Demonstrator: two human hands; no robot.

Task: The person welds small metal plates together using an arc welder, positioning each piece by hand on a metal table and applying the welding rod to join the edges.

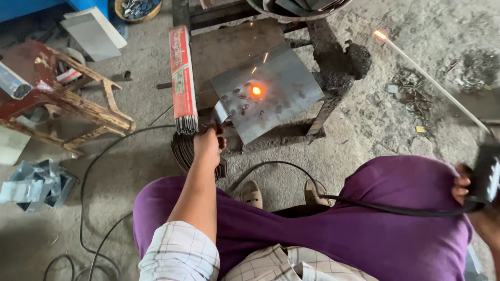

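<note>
Left arm extends forward between the knees, forearm bare, checked sleeve at the elbow. Left hand (pixel 208 145) is closed in a fist, knuckles up. Right hand (pixel 463 188) sits beyond the right knee, fingers curled closed, mostly hidden.

The right hand (pixel 463 188) sat at the picture's edge, mostly cut off, with its fingers hidden behind the black holder (pixel 487 179). The fingers of the left hand (pixel 207 145) were hidden too. The tub (pixel 297 13) was cut off at the top.
</note>
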